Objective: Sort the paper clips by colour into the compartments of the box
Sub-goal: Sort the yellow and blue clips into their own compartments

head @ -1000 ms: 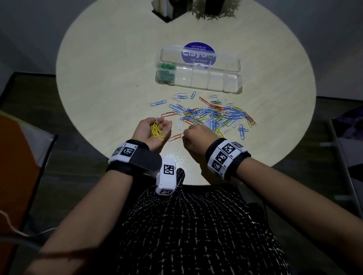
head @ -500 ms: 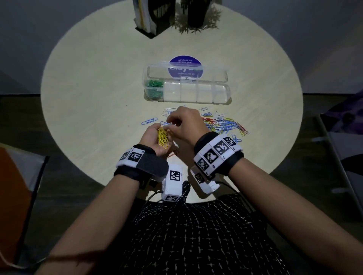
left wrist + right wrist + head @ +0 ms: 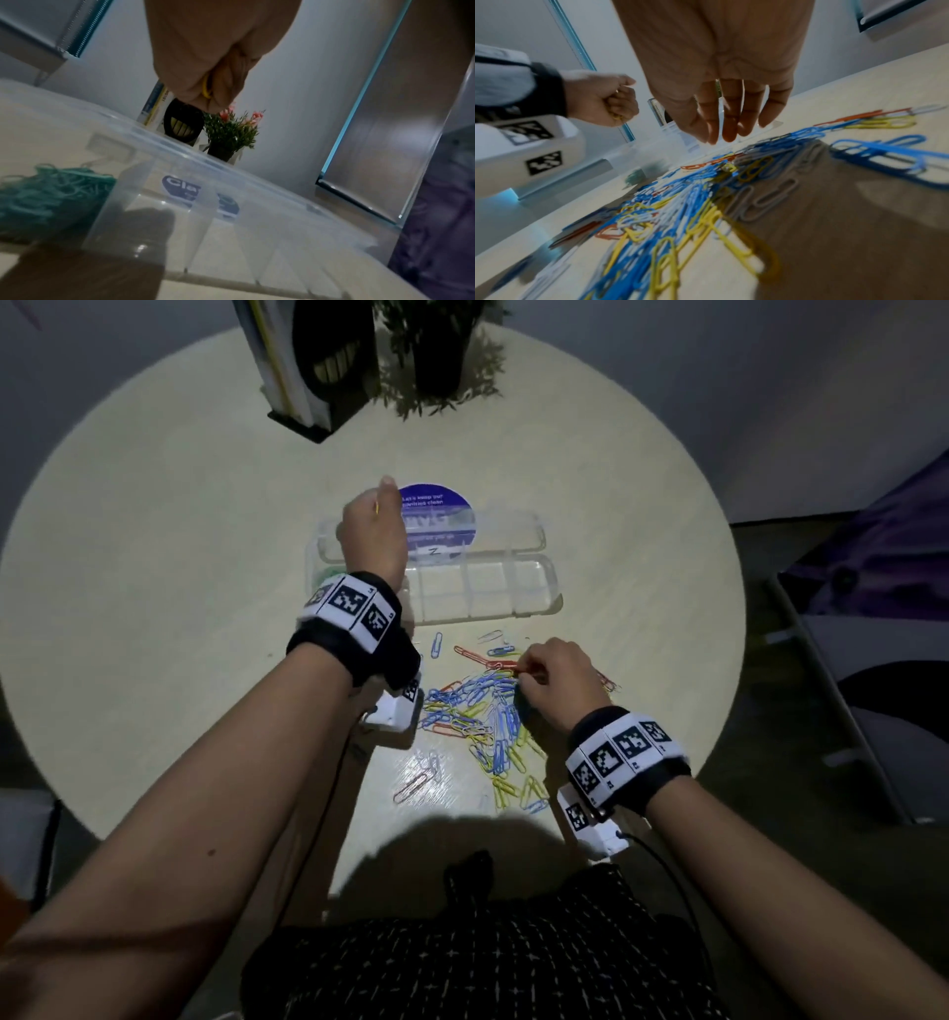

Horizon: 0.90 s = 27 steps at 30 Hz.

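Observation:
A clear compartment box (image 3: 552, 603) lies open mid-table, its lid folded back. Green clips (image 3: 328, 572) fill its leftmost compartment (image 3: 51, 194). My left hand (image 3: 372, 526) is a fist above the left end of the box and grips a bunch of yellow paper clips (image 3: 205, 89); the right wrist view shows the same fist (image 3: 603, 101). The mixed pile of blue, yellow, red and white clips (image 3: 477, 711) lies in front of the box. My right hand (image 3: 554, 675) hovers over that pile, its fingers (image 3: 727, 121) pointing down with nothing seen in them.
A round purple sticker (image 3: 436, 505) shows on the table under the lid. A potted plant (image 3: 436, 346) and a black leaflet holder (image 3: 318, 361) stand at the far edge. A stray red clip (image 3: 411, 788) lies near the front edge.
My left hand carried the yellow clips from the near edge forward to above the box. My right hand left the left palm and moved right onto the pile.

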{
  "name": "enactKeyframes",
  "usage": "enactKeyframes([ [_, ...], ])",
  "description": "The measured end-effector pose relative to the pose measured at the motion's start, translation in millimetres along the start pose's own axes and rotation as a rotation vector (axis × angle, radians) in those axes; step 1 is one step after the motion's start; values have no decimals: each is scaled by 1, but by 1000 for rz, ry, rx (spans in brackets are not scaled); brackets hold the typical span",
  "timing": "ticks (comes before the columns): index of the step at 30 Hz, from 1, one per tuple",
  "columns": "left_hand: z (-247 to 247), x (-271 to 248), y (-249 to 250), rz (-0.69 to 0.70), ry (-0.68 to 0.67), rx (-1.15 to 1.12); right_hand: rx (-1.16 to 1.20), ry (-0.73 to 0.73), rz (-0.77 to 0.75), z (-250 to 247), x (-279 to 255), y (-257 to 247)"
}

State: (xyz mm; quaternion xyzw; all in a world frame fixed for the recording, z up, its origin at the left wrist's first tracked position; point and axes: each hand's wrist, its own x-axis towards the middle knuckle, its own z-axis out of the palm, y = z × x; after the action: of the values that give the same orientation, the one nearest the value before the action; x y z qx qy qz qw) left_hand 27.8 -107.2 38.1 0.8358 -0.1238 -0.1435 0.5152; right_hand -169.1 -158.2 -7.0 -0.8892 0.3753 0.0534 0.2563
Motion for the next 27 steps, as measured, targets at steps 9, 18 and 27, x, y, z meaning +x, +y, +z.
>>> enactKeyframes([
  [9,23,24,-45,72,-78,299,59,4,45,7,2,7],
  [18,11,-12,-32,292,-6,123,-32,-13,-21,11,31,-7],
  [27,36,-90,-69,201,-523,517,-172,-22,32,7,30,4],
])
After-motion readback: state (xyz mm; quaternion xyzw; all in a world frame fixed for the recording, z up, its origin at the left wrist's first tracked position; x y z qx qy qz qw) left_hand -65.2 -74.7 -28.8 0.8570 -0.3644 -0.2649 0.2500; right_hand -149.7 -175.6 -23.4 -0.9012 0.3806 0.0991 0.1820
